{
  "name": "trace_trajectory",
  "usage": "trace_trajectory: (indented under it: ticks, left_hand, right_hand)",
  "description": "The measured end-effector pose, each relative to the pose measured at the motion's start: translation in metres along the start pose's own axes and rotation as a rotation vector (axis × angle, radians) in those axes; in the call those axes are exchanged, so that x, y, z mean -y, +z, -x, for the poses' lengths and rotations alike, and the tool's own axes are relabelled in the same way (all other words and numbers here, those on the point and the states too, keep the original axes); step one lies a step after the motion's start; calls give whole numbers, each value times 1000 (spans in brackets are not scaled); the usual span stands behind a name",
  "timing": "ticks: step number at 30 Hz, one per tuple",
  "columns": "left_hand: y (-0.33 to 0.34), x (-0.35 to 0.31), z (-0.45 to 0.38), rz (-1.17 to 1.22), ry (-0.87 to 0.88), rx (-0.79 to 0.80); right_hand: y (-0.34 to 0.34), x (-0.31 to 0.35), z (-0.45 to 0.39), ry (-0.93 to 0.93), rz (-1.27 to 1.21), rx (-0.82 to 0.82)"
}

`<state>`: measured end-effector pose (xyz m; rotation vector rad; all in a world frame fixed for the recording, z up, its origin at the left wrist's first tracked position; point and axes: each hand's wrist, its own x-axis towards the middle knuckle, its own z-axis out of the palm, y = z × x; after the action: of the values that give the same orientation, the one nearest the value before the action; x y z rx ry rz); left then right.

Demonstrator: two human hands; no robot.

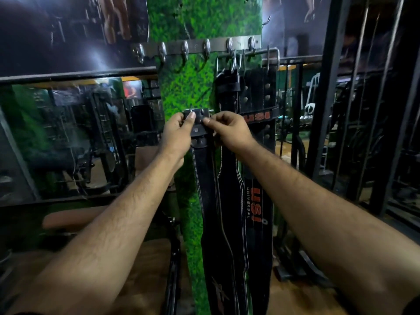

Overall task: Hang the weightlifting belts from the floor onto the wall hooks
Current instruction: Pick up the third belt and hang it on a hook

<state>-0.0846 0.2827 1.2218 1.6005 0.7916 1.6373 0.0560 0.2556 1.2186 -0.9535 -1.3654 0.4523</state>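
Two belts (256,137) already hang from the right-hand hooks of the hook rail (195,47); several hooks to the left remain free. The left hand (176,135) and right hand (229,130) both pinch the buckle end of a third belt (208,189), held against the green pillar (181,92) below the rail and not yet hooked. Its long axis runs vertically, buckle uppermost, tail toward the floor.

left hand (176,135) raised, fingers curled | right hand (229,130) raised, pinching

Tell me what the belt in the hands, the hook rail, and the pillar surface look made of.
Held belt: likely black leather, matte, with pale stitching along its edges and metal rivets near the buckle. Hook rail: bare metal, probably steel, with a dull grey shine. Pillar: mottled green covering, perhaps artificial turf or textured paint; cannot tell which.
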Motion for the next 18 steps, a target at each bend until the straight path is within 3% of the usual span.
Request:
trace_trajectory:
  ticks: [11, 18]
  left_hand:
    - [23, -55, -65, -80, 116, -17]
    - [35, -84, -113, -151, 158, -60]
  right_hand:
    - [-3, 39, -70, -186, 204, -326]
    - [-6, 76, -114, -106, 340, -369]
